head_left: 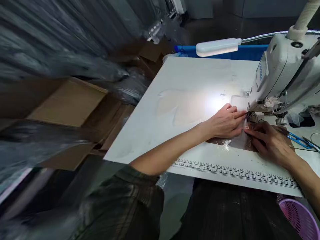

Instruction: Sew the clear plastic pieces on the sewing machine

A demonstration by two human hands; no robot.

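A sewing machine [277, 73] stands at the right of a white table. Beside its presser foot [250, 116], my left hand [227, 122] lies with its fingers stretched out over thin white fabric [238, 101]. The fabric runs under and around the fingertips. My right hand [270, 141] is just right of it, in front of the needle area. Its thumb and forefinger appear to pinch the edge of the white fabric; the other fingers are curled and partly hidden. Both hands are over a shiny brown plate [220, 141] on the tabletop.
A ruler strip [232, 171] edges the white table [140, 133]. Blue thread snips [300, 140] lie at right. A white lamp [218, 46] reaches over the back. Cardboard boxes [67, 101] and plastic sheeting stand at left. A purple basket [298, 215] sits below right.
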